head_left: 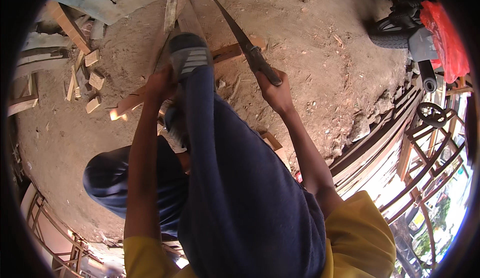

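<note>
My right hand [276, 94] grips the dark handle of a long machete [240, 35], whose blade points up and to the left above the dirt. My left hand [159, 85] holds a wooden plank [131, 103] that runs across the ground. My shoe [187, 54] presses on the plank just right of that hand. My legs in dark blue trousers fill the middle of the view and hide part of the plank.
Small wood offcuts [92, 80] lie scattered at the left. Long boards [180, 13] lie on the dirt beyond my foot. A motorcycle wheel [395, 33] with a red bag [447, 38] stands upper right. Wooden chair frames [430, 148] are stacked at the right.
</note>
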A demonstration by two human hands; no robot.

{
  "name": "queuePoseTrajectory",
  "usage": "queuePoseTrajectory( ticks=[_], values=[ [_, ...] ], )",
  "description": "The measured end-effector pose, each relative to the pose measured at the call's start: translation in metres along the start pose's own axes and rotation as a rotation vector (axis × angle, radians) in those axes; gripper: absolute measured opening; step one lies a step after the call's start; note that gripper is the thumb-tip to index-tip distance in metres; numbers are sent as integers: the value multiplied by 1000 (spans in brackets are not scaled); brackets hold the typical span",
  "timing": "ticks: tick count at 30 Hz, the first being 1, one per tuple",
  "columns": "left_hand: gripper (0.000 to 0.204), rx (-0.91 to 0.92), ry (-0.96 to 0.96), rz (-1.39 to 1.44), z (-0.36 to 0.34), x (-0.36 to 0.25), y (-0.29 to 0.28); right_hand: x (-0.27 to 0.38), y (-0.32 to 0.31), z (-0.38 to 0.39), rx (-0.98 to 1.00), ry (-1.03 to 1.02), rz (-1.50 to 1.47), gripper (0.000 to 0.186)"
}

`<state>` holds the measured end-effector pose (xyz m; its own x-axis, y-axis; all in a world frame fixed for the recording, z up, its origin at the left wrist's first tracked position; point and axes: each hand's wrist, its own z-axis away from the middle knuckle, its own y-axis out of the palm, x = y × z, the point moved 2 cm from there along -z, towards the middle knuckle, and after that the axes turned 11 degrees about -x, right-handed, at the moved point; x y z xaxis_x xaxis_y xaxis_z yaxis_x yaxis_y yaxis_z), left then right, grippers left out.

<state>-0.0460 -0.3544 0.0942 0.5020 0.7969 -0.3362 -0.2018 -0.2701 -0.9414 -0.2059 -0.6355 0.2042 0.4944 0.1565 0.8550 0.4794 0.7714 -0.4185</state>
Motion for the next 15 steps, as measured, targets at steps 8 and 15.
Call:
queuePoseTrajectory(
  ticks=[8,15],
  values=[
    [41,61,-65,36,-4,4,-1,-56,-36,94,-41,-183,-17,19],
    [40,49,-31,2,-3,-6,-5,-24,4,5,-36,-14,-76,28]
  ],
)
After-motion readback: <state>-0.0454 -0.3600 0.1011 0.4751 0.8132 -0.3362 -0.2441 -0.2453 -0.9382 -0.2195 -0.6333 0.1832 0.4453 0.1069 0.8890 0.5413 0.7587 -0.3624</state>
